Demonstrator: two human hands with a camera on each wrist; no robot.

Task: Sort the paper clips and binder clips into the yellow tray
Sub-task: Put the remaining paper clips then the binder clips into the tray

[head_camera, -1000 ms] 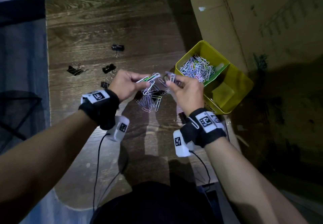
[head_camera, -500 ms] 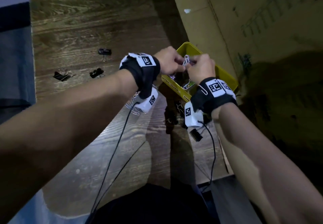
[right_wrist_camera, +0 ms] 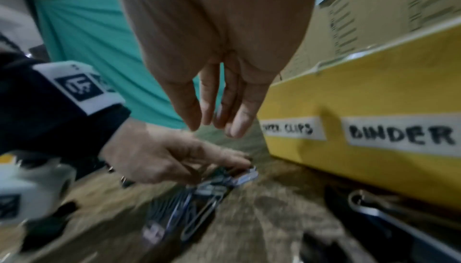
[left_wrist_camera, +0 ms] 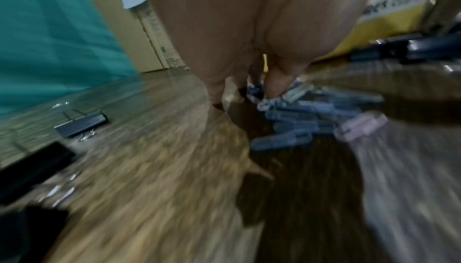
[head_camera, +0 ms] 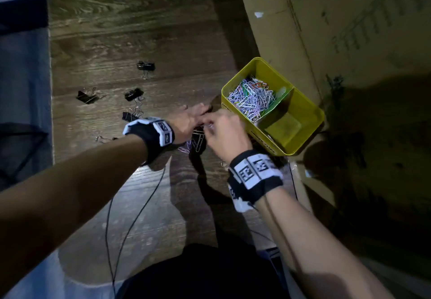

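Paper clips (head_camera: 196, 140) heaped on the floor, just beside the yellow tray (head_camera: 310, 121), close for short trips. Left grip (head_camera: 189, 121) pinching a few from the heap. Right grip (head_camera: 224, 133) loose, fingers straight, holding nothing, ready to help. Binder clips (head_camera: 134, 94) farther left on the floor, likely kept for later.

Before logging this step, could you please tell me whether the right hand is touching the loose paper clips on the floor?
Apart. The right wrist view shows the right hand with straight fingers hanging above the loose paper clips, floor visible between them; the left hand reaches them instead.
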